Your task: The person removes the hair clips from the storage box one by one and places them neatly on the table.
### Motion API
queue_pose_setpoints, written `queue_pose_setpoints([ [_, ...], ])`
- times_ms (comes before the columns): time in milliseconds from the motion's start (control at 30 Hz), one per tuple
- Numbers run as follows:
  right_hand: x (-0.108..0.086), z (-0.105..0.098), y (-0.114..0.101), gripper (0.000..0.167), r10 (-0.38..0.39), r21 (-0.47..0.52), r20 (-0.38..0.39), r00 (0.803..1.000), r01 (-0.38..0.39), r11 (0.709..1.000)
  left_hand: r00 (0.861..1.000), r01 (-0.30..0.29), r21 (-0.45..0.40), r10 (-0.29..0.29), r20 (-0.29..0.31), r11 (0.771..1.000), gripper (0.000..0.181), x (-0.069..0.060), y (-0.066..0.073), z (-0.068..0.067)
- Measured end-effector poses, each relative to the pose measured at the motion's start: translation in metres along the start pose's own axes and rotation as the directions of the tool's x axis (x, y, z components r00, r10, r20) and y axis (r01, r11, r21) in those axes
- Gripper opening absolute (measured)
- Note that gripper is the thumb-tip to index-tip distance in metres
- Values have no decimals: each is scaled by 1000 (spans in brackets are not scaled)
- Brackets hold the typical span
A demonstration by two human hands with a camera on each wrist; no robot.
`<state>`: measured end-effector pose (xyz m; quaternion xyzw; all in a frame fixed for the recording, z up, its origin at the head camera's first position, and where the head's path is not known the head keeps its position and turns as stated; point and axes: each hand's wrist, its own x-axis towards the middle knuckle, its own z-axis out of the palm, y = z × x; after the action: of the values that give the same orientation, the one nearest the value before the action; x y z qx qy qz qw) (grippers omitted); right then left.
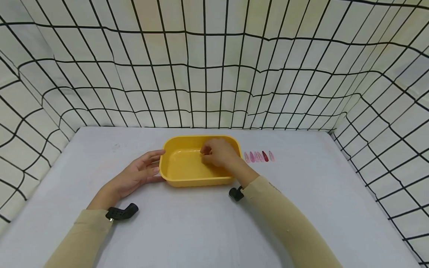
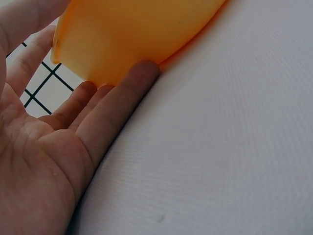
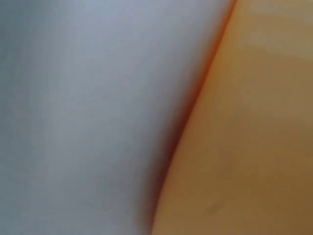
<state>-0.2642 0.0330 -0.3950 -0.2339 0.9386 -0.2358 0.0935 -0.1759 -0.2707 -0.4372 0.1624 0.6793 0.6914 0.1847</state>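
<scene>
A yellow plastic basin [image 1: 182,163] sits on the table. My left hand [image 1: 137,174] is at its left end, with fingers extended and touching the outer wall; the left wrist view shows the same fingers [image 2: 115,110] against the basin [image 2: 117,39]. Inside the basin's right half is my right hand [image 1: 219,152], its fingers bent inward. Whether anything lies between those fingertips is hidden. Only the basin's wall [image 3: 244,147] fills the right wrist view beside the table; no hand shows there. Several pink and red hair clips [image 1: 265,156] lie in a row just right of the basin.
The white-covered table [image 1: 187,227] carries the basin and clips. Black netting [image 1: 206,67] over white sheeting encloses the back and both sides. Each wrist wears a black device, one on the left wrist [image 1: 122,212] and one on the right wrist [image 1: 236,194].
</scene>
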Motion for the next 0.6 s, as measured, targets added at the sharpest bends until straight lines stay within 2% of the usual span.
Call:
queue_pose_setpoints([
  [67, 0, 0, 0, 8, 2, 10, -32, 999, -2, 1000, 1000, -1, 1, 1, -1, 1000, 59, 0, 0, 0],
  [133, -1, -1, 0, 10, 7, 49, -59, 998, -4, 999, 1000, -2, 3, 2, -1, 1000, 59, 0, 0, 0],
  [233, -2, -3, 1, 12, 16, 154, -82, 997, -3, 988, 1000, -4, 5, 4, 3, 1000, 58, 0, -1, -1],
  [300, -4, -6, 1, 12, 24, 252, -84, 996, -2, 968, 1000, -5, 3, 5, 4, 1000, 58, 0, -2, -1],
  [433, -7, -11, 3, 14, 46, 461, -41, 998, -22, 887, 1000, -6, -4, 6, 6, 1000, 57, 0, -2, -1],
  [533, -9, -14, 4, 17, 64, 610, 21, 998, -64, 790, 1000, -3, -1, 3, 4, 1000, 57, 0, -1, -1],
  [600, -9, -15, 3, 18, 75, 672, 53, 996, -91, 735, 1000, -1, 1, 1, 2, 1000, 58, 0, -1, -1],
])
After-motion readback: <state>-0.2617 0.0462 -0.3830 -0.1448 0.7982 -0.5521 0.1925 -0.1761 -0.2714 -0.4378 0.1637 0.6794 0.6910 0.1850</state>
